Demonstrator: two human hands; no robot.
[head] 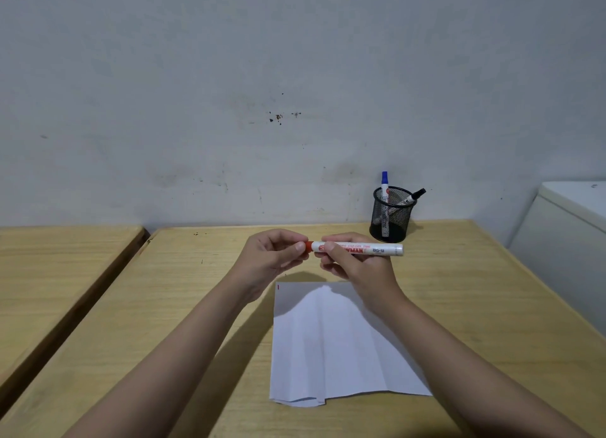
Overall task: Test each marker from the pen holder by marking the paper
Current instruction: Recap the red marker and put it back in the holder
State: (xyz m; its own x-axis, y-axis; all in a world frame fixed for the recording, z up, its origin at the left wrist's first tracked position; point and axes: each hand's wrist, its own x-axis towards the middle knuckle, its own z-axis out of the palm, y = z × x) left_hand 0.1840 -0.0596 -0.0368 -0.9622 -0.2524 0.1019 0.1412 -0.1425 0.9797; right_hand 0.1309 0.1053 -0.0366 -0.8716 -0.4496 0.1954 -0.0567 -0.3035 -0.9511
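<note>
I hold a white marker [377,250] level above the table, its barrel in my right hand [355,267]. My left hand [273,254] pinches the marker's red cap [308,246] at the left end. Below the hands lies a creased white sheet of paper [331,349] with a short red mark [278,286] near its top left corner. A black mesh pen holder [390,219] stands at the back right of the table, holding a blue-capped marker [384,185] upright and a black-capped marker [414,196] leaning right.
The wooden table [183,306] runs back to a grey wall. A second wooden table [49,273] sits to the left across a dark gap. A white cabinet or appliance [570,240] stands at the table's right side.
</note>
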